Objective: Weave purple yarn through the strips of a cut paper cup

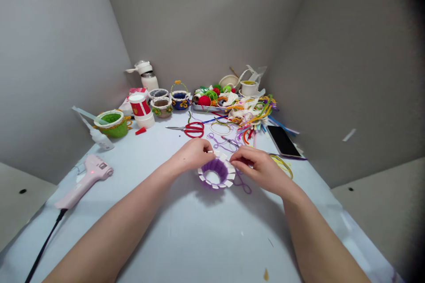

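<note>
In the middle of the table stands a paper cup [216, 180] with its wall cut into strips. The strips fold outward as white tabs, and purple yarn lines the wall inside. My left hand [194, 155] is closed on the cup's far left rim, fingertips and thumb pinching a tab. At the right rim, my right hand [257, 166] pinches thumb and forefinger together, seemingly on a strand of the purple yarn [245, 187]; the pinch point is small and partly hidden. Loops of this yarn lie below the hand and behind the cup.
Red-handled scissors [193, 129] lie beyond my left hand. A pink glue gun [86, 181] with a black cord rests at left, near a glue bottle [101, 139] and a green basket [114, 129]. A phone [284, 140] lies right. Small baskets and a yarn tray [210, 108] stand behind.
</note>
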The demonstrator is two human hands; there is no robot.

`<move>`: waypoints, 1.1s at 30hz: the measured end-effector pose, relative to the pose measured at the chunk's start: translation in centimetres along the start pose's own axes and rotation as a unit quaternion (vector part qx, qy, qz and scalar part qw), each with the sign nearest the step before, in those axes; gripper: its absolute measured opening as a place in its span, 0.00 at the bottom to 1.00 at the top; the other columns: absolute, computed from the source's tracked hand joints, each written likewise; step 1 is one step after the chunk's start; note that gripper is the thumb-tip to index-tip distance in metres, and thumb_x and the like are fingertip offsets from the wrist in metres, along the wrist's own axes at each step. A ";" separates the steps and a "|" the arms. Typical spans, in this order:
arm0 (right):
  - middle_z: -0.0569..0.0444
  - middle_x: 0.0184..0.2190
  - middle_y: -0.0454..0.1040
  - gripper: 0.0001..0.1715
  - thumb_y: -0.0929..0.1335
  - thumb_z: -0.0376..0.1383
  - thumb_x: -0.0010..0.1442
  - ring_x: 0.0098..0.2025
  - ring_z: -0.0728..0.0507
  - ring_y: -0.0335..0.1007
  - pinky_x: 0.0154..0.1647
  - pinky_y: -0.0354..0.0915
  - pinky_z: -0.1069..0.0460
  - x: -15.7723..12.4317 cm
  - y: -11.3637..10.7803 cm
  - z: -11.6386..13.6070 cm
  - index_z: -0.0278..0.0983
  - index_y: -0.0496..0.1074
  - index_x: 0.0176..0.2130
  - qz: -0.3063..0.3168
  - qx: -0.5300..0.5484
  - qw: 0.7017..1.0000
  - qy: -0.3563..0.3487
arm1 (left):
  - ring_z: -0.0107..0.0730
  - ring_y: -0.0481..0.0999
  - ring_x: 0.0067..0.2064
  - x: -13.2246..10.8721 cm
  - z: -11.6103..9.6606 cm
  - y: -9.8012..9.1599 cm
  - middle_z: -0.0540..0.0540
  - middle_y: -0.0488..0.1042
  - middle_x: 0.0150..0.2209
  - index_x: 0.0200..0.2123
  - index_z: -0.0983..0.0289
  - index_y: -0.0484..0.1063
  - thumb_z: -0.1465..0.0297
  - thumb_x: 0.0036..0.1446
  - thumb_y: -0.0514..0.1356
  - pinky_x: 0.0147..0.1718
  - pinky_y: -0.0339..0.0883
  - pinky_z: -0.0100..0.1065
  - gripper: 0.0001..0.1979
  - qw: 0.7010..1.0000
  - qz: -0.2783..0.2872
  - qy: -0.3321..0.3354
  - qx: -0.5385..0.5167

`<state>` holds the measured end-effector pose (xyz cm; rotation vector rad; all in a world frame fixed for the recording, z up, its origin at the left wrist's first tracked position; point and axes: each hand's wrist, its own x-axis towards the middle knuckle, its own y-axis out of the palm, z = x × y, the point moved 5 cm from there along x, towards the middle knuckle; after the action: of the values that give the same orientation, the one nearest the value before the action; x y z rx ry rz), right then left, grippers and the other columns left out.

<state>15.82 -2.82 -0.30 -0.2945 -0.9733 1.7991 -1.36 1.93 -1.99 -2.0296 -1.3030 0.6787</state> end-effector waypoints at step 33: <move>0.54 0.27 0.74 0.10 0.63 0.33 0.56 0.28 0.47 0.67 0.26 0.62 0.55 0.4 3.2 -2.4 0.37 0.74 0.33 0.063 0.121 0.989 0.060 | 0.29 0.69 0.30 -0.1 -0.2 0.7 0.51 0.73 0.29 0.31 0.65 0.74 0.61 0.45 0.59 0.26 0.61 0.27 0.13 0.990 0.095 0.013 -0.106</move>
<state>14.99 -1.82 -4.09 -0.3133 -0.6558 1.9691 -0.80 1.52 -2.36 -2.3491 -1.2217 0.6176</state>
